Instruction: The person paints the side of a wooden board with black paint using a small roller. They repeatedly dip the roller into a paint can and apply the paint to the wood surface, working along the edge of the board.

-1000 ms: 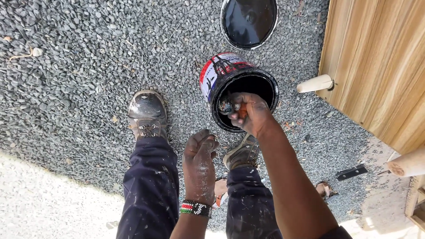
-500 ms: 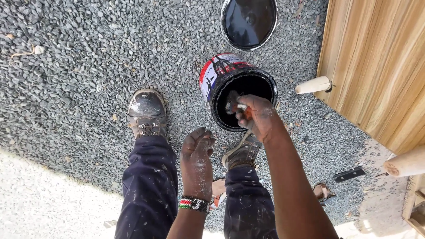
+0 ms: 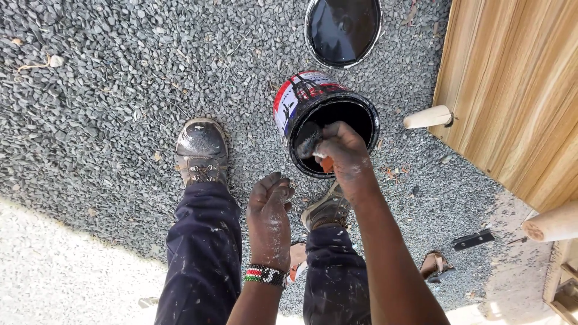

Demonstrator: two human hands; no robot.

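My right hand [image 3: 343,153] grips a paintbrush [image 3: 310,141] with an orange handle and holds its dark bristles over the mouth of an open paint can [image 3: 328,117]. The can stands on grey gravel, black inside, red and white outside. My left hand [image 3: 270,207] hangs loosely curled above my knees, holding nothing, with a beaded bracelet at the wrist. Both hands are smeared with dried paint.
The can's black lid [image 3: 343,30] lies on the gravel beyond it. A wooden panel [image 3: 518,96] with round pegs [image 3: 427,117] stands at the right. My two shoes [image 3: 201,150] and dark trousers are below. A small black bracket [image 3: 472,239] lies on the ground.
My right hand has shifted the brush slightly at the can's mouth. The left hand has barely moved.
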